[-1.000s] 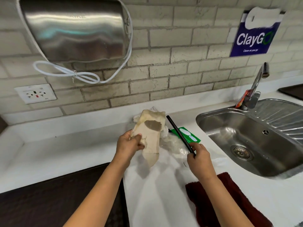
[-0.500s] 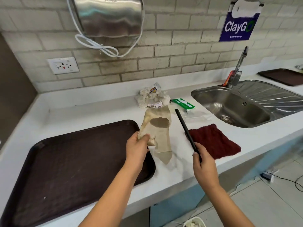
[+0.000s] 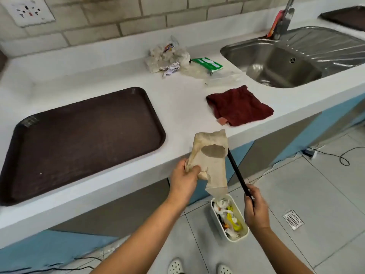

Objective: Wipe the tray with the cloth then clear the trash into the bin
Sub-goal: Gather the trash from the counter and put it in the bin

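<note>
My left hand (image 3: 184, 177) grips a greasy beige paper bag (image 3: 212, 161) in front of the counter edge; its lower end hangs just over the white bin (image 3: 214, 216) on the floor, which holds several scraps. A thin black stick (image 3: 237, 172) is pinched in my right hand (image 3: 255, 209), right of the bag and above the bin. The dark brown tray (image 3: 79, 139) lies bare on the white counter at the left. A dark red cloth (image 3: 240, 105) lies flat near the counter edge. Crumpled wrappers (image 3: 167, 57), a green packet (image 3: 207, 64) and clear plastic (image 3: 221, 76) sit at the back.
A steel sink (image 3: 284, 64) with a tap (image 3: 284, 18) fills the counter's right end, and a second dark tray (image 3: 347, 16) lies beyond it. A wall socket (image 3: 28, 10) is at top left. Cables (image 3: 333, 153) and a floor drain (image 3: 293, 219) are on the tiled floor.
The view has tilted down from the wall to the floor. Both hands have carried the paper bag and the black stick off the counter, down to above the bin.
</note>
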